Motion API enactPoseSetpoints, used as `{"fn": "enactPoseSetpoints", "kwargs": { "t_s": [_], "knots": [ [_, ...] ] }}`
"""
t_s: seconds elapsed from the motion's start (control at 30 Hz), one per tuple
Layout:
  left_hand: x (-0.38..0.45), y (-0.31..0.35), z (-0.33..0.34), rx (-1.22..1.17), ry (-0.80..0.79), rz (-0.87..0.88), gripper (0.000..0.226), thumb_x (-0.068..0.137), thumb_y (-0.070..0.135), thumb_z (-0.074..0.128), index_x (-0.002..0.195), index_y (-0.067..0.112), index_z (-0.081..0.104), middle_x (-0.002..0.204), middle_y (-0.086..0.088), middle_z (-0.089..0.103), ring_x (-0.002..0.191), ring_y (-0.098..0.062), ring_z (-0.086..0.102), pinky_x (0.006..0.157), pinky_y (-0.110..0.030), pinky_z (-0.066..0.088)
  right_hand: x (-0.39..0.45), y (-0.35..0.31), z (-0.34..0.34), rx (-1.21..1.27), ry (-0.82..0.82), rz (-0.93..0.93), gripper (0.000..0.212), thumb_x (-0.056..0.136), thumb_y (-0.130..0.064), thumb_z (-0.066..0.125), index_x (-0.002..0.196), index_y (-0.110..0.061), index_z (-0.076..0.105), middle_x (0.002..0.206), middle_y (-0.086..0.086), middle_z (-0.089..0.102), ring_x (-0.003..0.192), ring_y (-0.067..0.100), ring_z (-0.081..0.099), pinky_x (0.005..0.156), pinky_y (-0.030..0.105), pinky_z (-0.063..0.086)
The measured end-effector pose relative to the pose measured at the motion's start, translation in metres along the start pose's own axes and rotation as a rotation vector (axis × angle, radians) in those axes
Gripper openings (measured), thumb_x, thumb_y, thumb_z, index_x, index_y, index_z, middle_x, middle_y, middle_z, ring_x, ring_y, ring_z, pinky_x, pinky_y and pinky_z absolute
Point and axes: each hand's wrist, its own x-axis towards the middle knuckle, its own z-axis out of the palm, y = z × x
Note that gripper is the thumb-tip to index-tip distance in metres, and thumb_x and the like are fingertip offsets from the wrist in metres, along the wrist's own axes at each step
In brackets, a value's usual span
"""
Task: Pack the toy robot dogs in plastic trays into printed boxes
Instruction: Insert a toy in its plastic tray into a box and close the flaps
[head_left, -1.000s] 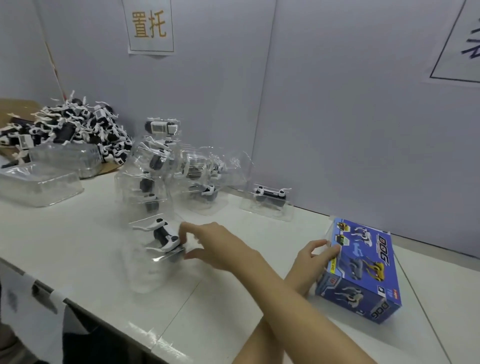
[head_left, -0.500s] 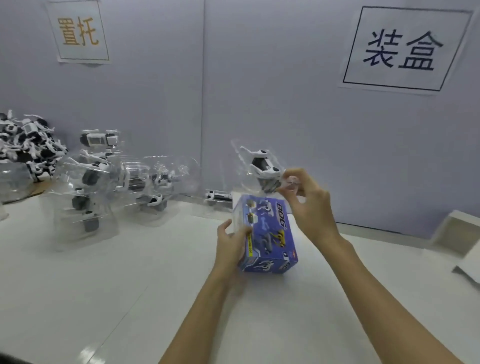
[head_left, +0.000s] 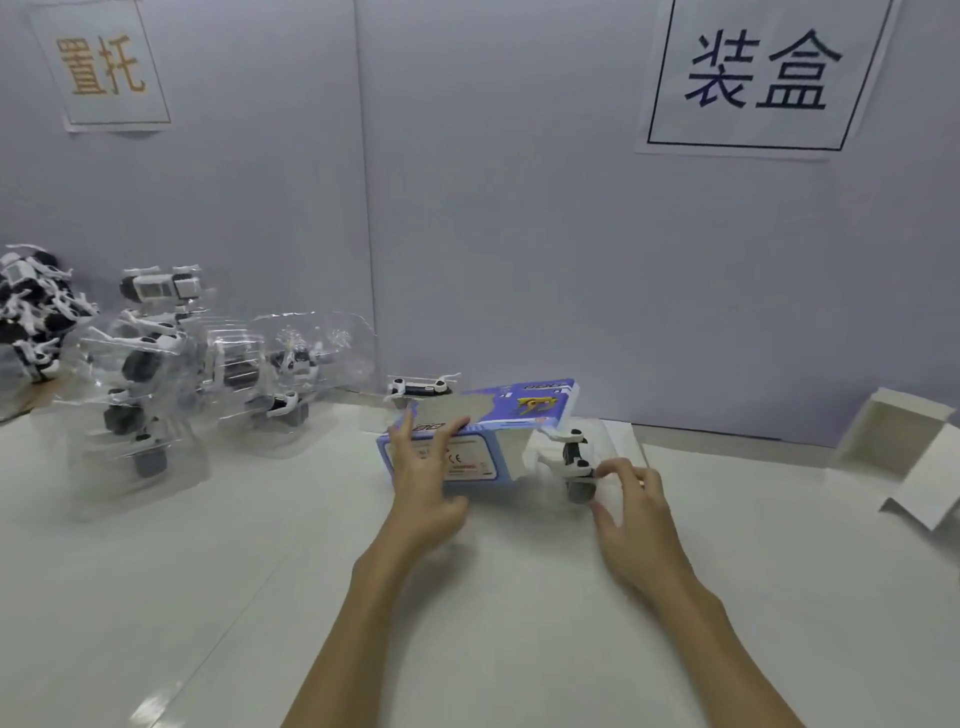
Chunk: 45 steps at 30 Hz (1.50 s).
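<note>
**Tray meeting box mouth, both hands engaged**

The left hand (head_left: 423, 480) is gripping the blue printed box (head_left: 470, 447), fingers spread over its near face and thumb curled under the lower edge. The box is lying on its side on the white table (head_left: 260, 597), open end facing right, with the top flap (head_left: 524, 408) lifted and angled upward.

The right hand (head_left: 631, 506) is pinching the clear plastic tray (head_left: 597, 457) between thumb and fingertips at its right edge. The tray is carrying a black-and-white toy robot dog (head_left: 574, 462) and is sitting just beside the box's open end; whether its leading edge is already inside the opening cannot be told because of blur.

Left of the box, a stack of filled trays (head_left: 140, 389) is standing on the table, with more filled trays (head_left: 283, 379) beside it and a single tray with a dog (head_left: 418, 388) just behind the box. A heap of loose robot dogs (head_left: 31, 312) is lying at the far left. An open white carton (head_left: 904, 457) is resting at the right edge. Two paper signs are hanging on the grey wall: an orange-lettered sign (head_left: 101, 67) and a dark-lettered sign (head_left: 761, 73).
</note>
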Motion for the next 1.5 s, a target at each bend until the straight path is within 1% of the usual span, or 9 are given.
{"fn": "enactPoseSetpoints", "kwargs": {
  "t_s": [0.1,0.17,0.37,0.6,0.73,0.97,1.23,1.37,1.5],
  "knots": [
    [-0.003,0.002,0.012,0.007,0.008,-0.023,0.077,0.064,0.059,0.084,0.128,0.040,0.048,0.163,0.008,0.001,0.158,-0.027,-0.008,0.122,-0.048,0.030,0.002,-0.012,0.005,0.008,0.028,0.100,0.016,0.095,-0.028,0.066,0.106,-0.020,0.057,0.116,0.002,0.046,0.099,0.030,0.060,0.081,0.033,0.042],
    [-0.004,0.010,0.024,0.057,0.109,0.002,0.083,0.058,0.079,0.081,0.111,0.025,0.047,0.161,-0.005,0.014,0.157,-0.033,-0.002,0.115,-0.041,0.035,0.003,-0.018,0.008,-0.003,0.083,0.142,0.032,0.095,-0.046,0.066,0.096,-0.017,0.054,0.108,0.003,0.049,0.091,0.029,0.059,0.076,0.034,0.041],
    [-0.007,0.026,0.043,0.114,0.204,0.063,0.039,0.095,0.030,0.069,0.129,0.015,0.055,0.158,-0.003,0.037,0.155,-0.022,0.020,0.117,-0.051,0.035,0.012,-0.018,-0.002,0.142,0.043,0.329,0.035,0.088,-0.035,0.078,0.106,-0.016,0.054,0.115,0.004,0.057,0.102,0.025,0.057,0.084,0.036,0.046],
    [-0.002,0.017,0.016,0.230,-0.347,0.048,0.080,0.089,0.006,0.059,0.158,0.038,0.033,0.171,0.008,0.012,0.159,-0.010,0.003,0.124,-0.055,0.019,0.008,-0.001,-0.016,0.404,0.073,0.364,0.029,0.095,-0.020,0.066,0.122,-0.029,0.058,0.109,-0.006,0.067,0.096,0.013,0.063,0.066,0.022,0.043],
    [-0.006,0.019,0.023,0.237,-0.011,0.104,0.040,0.099,0.040,0.064,0.138,0.031,0.061,0.148,0.009,0.051,0.141,-0.013,0.043,0.108,-0.050,0.043,0.009,-0.003,-0.012,0.360,0.045,0.319,0.033,0.094,-0.007,0.054,0.118,-0.025,0.069,0.108,-0.005,0.073,0.103,0.017,0.068,0.078,0.024,0.048],
    [-0.001,0.025,0.028,-0.060,0.392,-0.029,0.011,0.104,0.023,0.062,0.106,0.021,0.073,0.099,0.011,0.072,0.097,-0.014,0.064,0.093,-0.051,0.050,0.006,-0.003,-0.012,0.444,0.019,0.259,0.018,0.098,-0.008,0.064,0.095,-0.022,0.076,0.086,-0.003,0.080,0.081,0.017,0.076,0.073,0.027,0.054],
    [0.000,0.028,0.025,-0.211,0.473,-0.090,0.021,0.107,0.027,0.057,0.094,0.019,0.071,0.084,0.000,0.069,0.086,-0.025,0.062,0.091,-0.058,0.048,0.003,-0.011,-0.018,0.526,-0.150,0.194,0.018,0.101,-0.004,0.062,0.099,-0.012,0.078,0.093,0.003,0.081,0.084,0.007,0.076,0.070,0.017,0.055],
    [-0.002,0.035,0.024,-0.276,0.504,-0.028,0.027,0.103,0.032,0.055,0.088,0.014,0.068,0.078,-0.005,0.062,0.081,-0.027,0.056,0.085,-0.060,0.047,0.002,-0.012,-0.020,0.570,-0.251,0.205,0.018,0.103,-0.009,0.062,0.105,-0.016,0.078,0.098,-0.001,0.081,0.091,0.018,0.077,0.085,0.030,0.058],
    [-0.002,0.035,0.021,-0.297,0.467,-0.024,0.031,0.108,0.029,0.055,0.091,0.006,0.066,0.081,-0.009,0.060,0.084,-0.026,0.053,0.087,-0.056,0.047,0.003,-0.009,-0.020,0.626,-0.189,0.231,0.018,0.102,-0.005,0.062,0.104,-0.013,0.078,0.097,0.002,0.081,0.090,0.022,0.078,0.073,0.021,0.058]
  ]
}}
